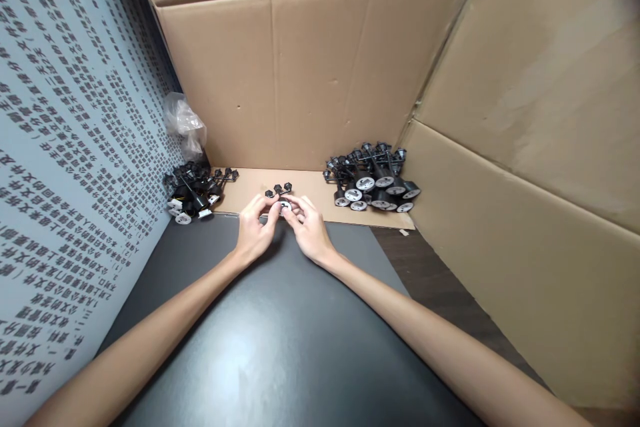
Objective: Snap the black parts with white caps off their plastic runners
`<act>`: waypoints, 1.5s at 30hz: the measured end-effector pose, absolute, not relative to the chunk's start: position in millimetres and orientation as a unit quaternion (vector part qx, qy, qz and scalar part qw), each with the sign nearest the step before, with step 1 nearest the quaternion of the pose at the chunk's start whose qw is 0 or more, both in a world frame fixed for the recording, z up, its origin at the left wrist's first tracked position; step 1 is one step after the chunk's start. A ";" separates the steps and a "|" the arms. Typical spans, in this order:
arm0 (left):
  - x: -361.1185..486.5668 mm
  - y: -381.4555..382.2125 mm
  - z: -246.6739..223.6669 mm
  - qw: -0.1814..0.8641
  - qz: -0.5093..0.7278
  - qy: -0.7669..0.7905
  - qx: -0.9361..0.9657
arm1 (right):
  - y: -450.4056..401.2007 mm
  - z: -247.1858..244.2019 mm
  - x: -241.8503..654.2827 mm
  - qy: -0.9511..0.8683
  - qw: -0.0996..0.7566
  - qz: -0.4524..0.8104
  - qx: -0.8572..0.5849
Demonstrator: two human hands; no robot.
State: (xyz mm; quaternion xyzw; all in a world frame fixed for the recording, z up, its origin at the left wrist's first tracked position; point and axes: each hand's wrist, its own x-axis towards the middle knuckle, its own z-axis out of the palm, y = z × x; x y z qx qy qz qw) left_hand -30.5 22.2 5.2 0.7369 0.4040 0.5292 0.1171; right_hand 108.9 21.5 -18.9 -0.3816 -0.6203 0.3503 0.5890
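Note:
Between my two hands is a small black model street lamp (pixel 279 189) with several lantern heads, lying with its round white base (pixel 285 207) turned toward me. My left hand (pixel 257 225) grips it from the left, thumb and fingers bent at the rim of the base. From the other side my right hand (pixel 308 227) holds the same lamp, its thumb against the base. The lantern heads point away from me, above my fingertips. My fingers hide most of the lamp's post.
A heap of similar lamps (pixel 373 180) with round bases lies at the right. Another pile (pixel 193 190), some bases loose or tilted, lies at the left beneath a clear plastic bag (pixel 185 121). Cardboard walls (pixel 310 80) and a printed sheet (pixel 85 147) enclose the dark grey mat (pixel 280 333).

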 end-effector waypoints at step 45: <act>-30.6 25.5 1.4 0.135 0.529 0.403 0.734 | 23.7 -20.0 109.4 -0.615 0.572 0.365 -0.402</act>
